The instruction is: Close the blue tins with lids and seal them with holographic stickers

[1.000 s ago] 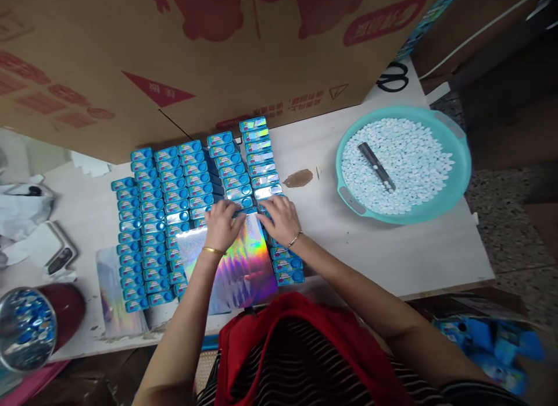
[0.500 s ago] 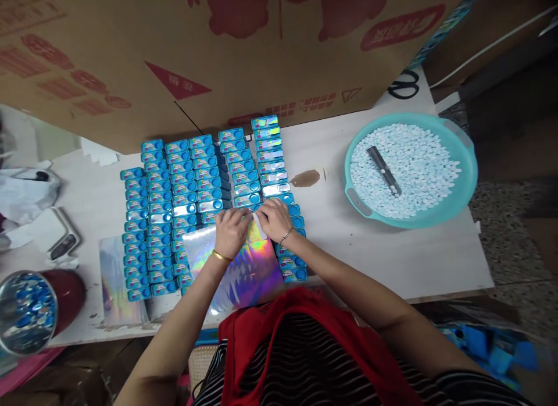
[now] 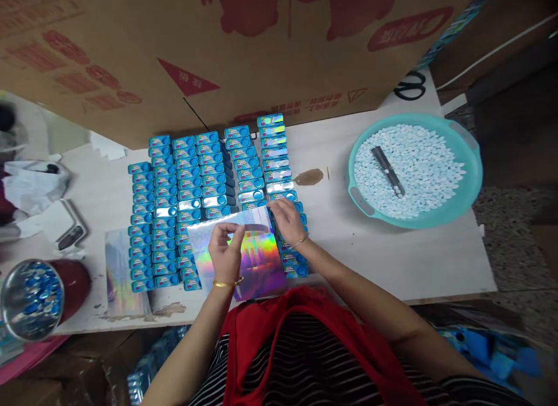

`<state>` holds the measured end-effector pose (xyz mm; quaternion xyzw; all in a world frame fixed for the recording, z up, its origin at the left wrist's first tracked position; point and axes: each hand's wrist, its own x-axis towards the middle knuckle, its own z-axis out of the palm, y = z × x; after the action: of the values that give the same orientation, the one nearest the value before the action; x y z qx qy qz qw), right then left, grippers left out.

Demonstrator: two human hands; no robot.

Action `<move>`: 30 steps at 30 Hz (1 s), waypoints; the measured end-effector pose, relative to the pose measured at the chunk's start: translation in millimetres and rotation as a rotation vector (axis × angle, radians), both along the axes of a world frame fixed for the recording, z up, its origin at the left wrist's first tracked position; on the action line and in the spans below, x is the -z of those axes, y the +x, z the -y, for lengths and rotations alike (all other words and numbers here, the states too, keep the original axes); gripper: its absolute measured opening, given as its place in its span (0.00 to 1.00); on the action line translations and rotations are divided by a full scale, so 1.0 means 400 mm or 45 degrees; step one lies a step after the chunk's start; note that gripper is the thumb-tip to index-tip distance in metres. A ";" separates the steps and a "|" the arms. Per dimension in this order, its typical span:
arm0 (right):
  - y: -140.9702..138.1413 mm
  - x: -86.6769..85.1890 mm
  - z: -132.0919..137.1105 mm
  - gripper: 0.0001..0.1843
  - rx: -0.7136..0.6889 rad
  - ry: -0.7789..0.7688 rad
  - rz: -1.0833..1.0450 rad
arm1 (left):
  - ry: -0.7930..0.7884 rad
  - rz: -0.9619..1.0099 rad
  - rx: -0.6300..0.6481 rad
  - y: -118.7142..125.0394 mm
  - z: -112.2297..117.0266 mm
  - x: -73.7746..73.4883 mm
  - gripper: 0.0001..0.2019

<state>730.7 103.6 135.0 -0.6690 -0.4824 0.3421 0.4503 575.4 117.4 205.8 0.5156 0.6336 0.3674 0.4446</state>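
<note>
The left hand (image 3: pixel 226 252) pinched the holographic sheet (image 3: pixel 244 257); the right hand (image 3: pixel 288 220), fingers loosely curled, touched its two-o'clock corner. Six columns of blue tins (image 3: pixel 187 191) lay beneath. One teal basin (image 3: pixel 473 179) stood at three o'clock, bare table (image 3: pixel 370 260) between.

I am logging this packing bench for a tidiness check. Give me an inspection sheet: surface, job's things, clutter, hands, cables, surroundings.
Surface: pale table, brown stain.
Job's things: rows of blue tins; shiny foil sheet lying over the near rows.
Clutter: teal basin of white pellets, dark tool in it; scissors; second foil sheet; metal cup.
Hands: left hand on the foil sheet; right hand at the tins.
Cables: nothing seen.
Surroundings: cardboard box behind.
</note>
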 end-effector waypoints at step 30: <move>0.194 0.103 0.005 0.09 0.262 -0.348 0.414 | 0.090 -0.848 0.306 0.251 -0.113 0.202 0.16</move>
<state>808.5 101.8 93.6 -0.8156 -0.4271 0.2443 0.3045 675.8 162.5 125.1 0.6931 0.6654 0.1460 0.2355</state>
